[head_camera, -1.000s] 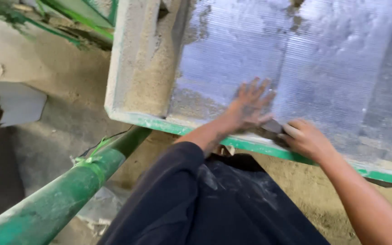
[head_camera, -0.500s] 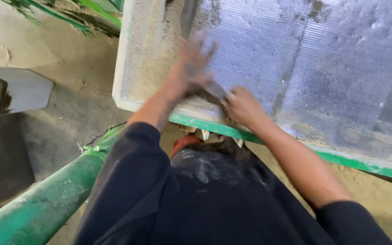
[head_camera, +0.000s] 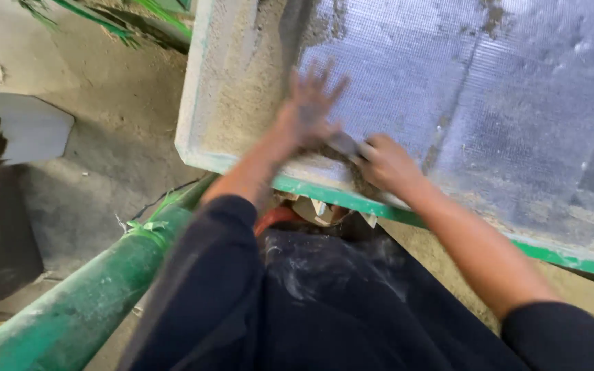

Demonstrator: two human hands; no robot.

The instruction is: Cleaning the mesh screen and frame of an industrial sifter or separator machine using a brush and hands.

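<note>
Landmark: screen (head_camera: pixel 489 103), a large tilted sheet of fine silvery mesh in a green-edged frame (head_camera: pixel 331 196).

Left hand (head_camera: pixel 309 110): flat on the screen near its lower left corner, fingers spread apart, palm down, blurred. Holds nothing.

Right hand (head_camera: pixel 388 165): just right of the left hand, at the screen's lower edge. Grip is closed around a scraper (head_camera: pixel 347 144), a small flat dark tool whose end shows between the two hands, lying against the mesh. Most of it is hidden in the fist; exact shape cannot be told.

Handling, as judged: scraper looks small, stiff and light, best held by its back end in the fist as it is. Mesh looks thin and likely to dent; several dimples show at upper right. Dust coats it, thickest on the pale left border (head_camera: pixel 235 89), so the surface is probably slick under the palm.

Surroundings: below the screen, dark dusty clothing (head_camera: pixel 324 295) fills the lower view. Lower left of the screen, a green pipe (head_camera: pixel 84 302) runs diagonally. Left of the screen, dusty concrete floor (head_camera: pixel 104 110) and a pale slab (head_camera: pixel 29 127).
</note>
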